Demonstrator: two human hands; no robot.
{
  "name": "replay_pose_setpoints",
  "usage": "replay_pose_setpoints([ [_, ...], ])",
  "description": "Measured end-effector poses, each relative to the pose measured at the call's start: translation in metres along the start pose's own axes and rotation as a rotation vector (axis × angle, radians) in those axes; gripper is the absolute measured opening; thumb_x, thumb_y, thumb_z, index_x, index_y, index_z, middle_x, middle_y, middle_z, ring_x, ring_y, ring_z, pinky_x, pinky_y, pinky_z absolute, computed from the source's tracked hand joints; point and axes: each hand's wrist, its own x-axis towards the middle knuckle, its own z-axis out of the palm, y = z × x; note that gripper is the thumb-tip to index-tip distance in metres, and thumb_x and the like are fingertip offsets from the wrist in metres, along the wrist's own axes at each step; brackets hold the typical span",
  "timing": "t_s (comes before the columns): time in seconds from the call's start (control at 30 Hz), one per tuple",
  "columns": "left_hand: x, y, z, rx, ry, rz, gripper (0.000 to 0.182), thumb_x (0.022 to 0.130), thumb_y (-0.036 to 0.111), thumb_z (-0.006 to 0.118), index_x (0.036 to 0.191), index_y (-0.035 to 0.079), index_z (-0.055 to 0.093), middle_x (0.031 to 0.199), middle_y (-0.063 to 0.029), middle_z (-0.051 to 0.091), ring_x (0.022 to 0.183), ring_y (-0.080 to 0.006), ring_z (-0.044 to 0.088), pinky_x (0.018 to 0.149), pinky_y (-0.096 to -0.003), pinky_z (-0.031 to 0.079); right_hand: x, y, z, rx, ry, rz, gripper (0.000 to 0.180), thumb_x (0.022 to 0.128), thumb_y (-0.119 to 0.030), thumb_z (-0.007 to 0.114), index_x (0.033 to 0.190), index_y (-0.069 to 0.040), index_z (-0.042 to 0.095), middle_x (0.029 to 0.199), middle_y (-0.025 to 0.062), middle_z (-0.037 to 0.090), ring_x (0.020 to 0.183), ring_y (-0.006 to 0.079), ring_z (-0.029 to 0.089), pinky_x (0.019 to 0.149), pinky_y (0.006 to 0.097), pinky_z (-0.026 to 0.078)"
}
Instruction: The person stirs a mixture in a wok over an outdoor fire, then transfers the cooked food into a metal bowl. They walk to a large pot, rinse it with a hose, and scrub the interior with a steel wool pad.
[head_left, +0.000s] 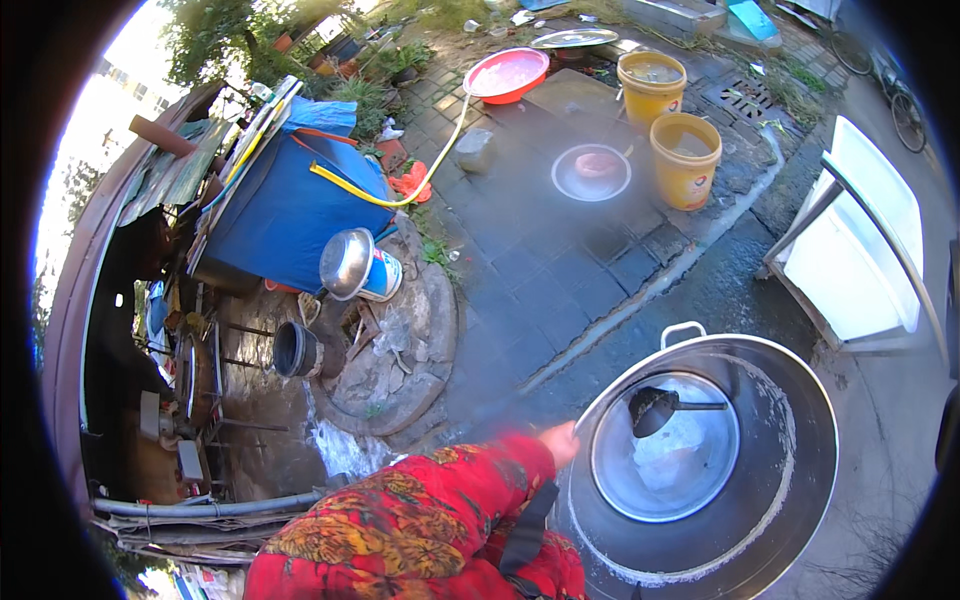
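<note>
My left hand (560, 444), below a red patterned sleeve (420, 517), grips the near-left rim of a large metal stockpot (757, 525). The pot's mouth faces me, and a whitish band of residue rings its inner wall. Inside the pot sits a round metal basin (697, 480). A black dipper (654, 412) with a straight handle rests in that basin. One loop handle (682, 330) of the pot sticks out at its far side. My right hand is out of view.
Beyond the pot, a metal basin (577, 187) with a pinkish thing stands on wet paving. Two yellow buckets (686, 187) and a red basin (517, 94) stand farther off. A white tub (862, 247) is at right. At left are a blue-covered stack (292, 217) and a black bucket (296, 352).
</note>
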Motion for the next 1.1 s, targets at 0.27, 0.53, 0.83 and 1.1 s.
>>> replay_pose_setpoints([
  [0.27, 0.009, -0.02, 0.006, -0.045, -0.016, 0.058, 0.017, 0.082, 0.018, 0.051, 0.091, 0.005, 0.055, 0.082, -0.0211, 0.061, 0.083, -0.0395, 0.06, 0.071, -0.0461, 0.046, -0.014, -0.061, 0.018, -0.195, 0.063, -0.124, 0.024, 0.077, -0.005, 0.058, 0.098, 0.006, 0.058, 0.087, 0.0118, 0.062, 0.078, 0.0212, 0.058, 0.074, 0.034, 0.047],
  [0.53, 0.088, -0.045, -0.113, 0.136, -0.614, 0.416, 0.041, 0.077, 0.043, 0.065, 0.085, 0.003, 0.058, 0.088, -0.0183, 0.055, 0.075, -0.0327, 0.058, 0.067, -0.0409, 0.046, -0.139, -0.207, 0.142, 0.187, -0.314, -0.516, 0.03, 0.085, -0.023, 0.059, 0.09, 0.006, 0.057, 0.079, 0.0158, 0.062, 0.069, 0.0239, 0.055, 0.067, 0.0365, 0.045],
  [0.83, 0.281, -0.208, -0.52, -0.139, 0.141, 0.23, 0.031, 0.076, 0.027, 0.056, 0.066, -0.002, 0.064, 0.06, -0.0194, 0.059, 0.057, -0.0284, 0.06, 0.056, -0.0434, 0.045, -0.34, -0.447, 0.285, -0.389, -0.409, -0.406, 0.051, 0.084, -0.037, 0.054, 0.113, 0.005, 0.052, 0.106, 0.024, 0.058, 0.096, 0.0382, 0.057, 0.083, 0.0449, 0.044],
  [1.1, 0.273, -0.489, -0.667, 0.235, 0.269, -0.666, 0.038, 0.075, 0.033, 0.054, 0.095, 0.003, 0.067, 0.097, -0.024, 0.063, 0.092, -0.038, 0.062, 0.081, -0.0454, 0.049, -0.275, -0.585, 0.364, -0.307, -0.75, -0.617, 0.04, 0.077, -0.032, 0.062, 0.105, -0.004, 0.059, 0.099, 0.0187, 0.061, 0.091, 0.0354, 0.059, 0.075, 0.0445, 0.048],
])
